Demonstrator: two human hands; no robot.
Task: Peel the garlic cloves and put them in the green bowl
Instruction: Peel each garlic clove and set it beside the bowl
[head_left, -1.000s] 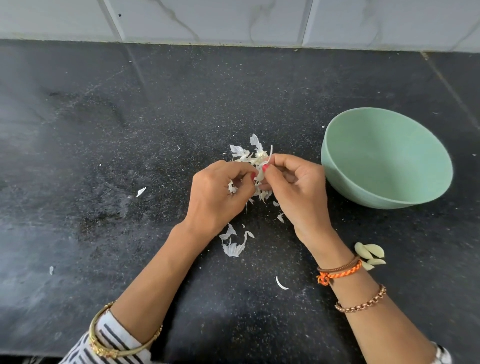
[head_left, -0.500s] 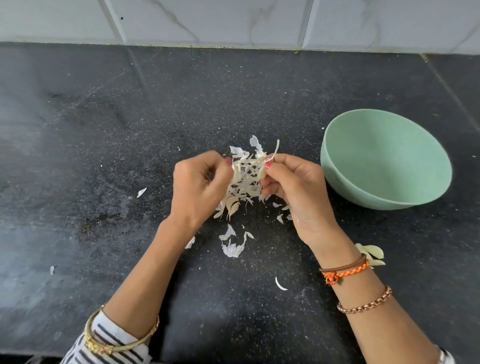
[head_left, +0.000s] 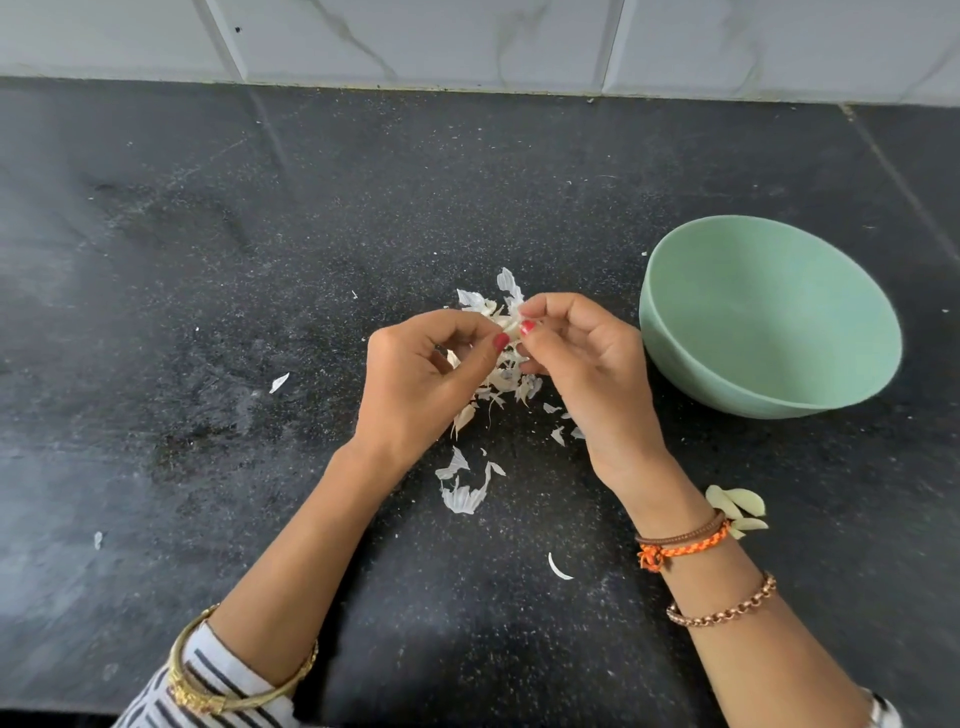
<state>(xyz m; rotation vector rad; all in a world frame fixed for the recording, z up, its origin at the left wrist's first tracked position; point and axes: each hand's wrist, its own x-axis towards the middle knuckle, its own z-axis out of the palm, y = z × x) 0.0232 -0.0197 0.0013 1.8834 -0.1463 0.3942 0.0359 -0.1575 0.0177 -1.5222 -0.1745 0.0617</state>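
My right hand (head_left: 587, 358) pinches a garlic clove (head_left: 511, 326) between thumb and forefinger over the middle of the black counter. My left hand (head_left: 421, 379) meets it from the left, its thumb and forefinger pinching at the clove's skin. A heap of papery peels (head_left: 506, 379) lies under and behind both hands. The green bowl (head_left: 675, 322) stands to the right of my right hand, and nothing shows inside it. A few pale cloves (head_left: 740, 506) lie on the counter just right of my right wrist.
More peel scraps (head_left: 462, 491) lie between my forearms, with stray flakes, one peel flake (head_left: 279, 382) to the left and a curved sliver (head_left: 558, 567) nearer me. A tiled wall (head_left: 467, 41) closes the back of the dark counter (head_left: 208, 260).
My left hand pulled away to the left, then came back to the clove in my right hand. More loose peels show under the hands than a second ago.
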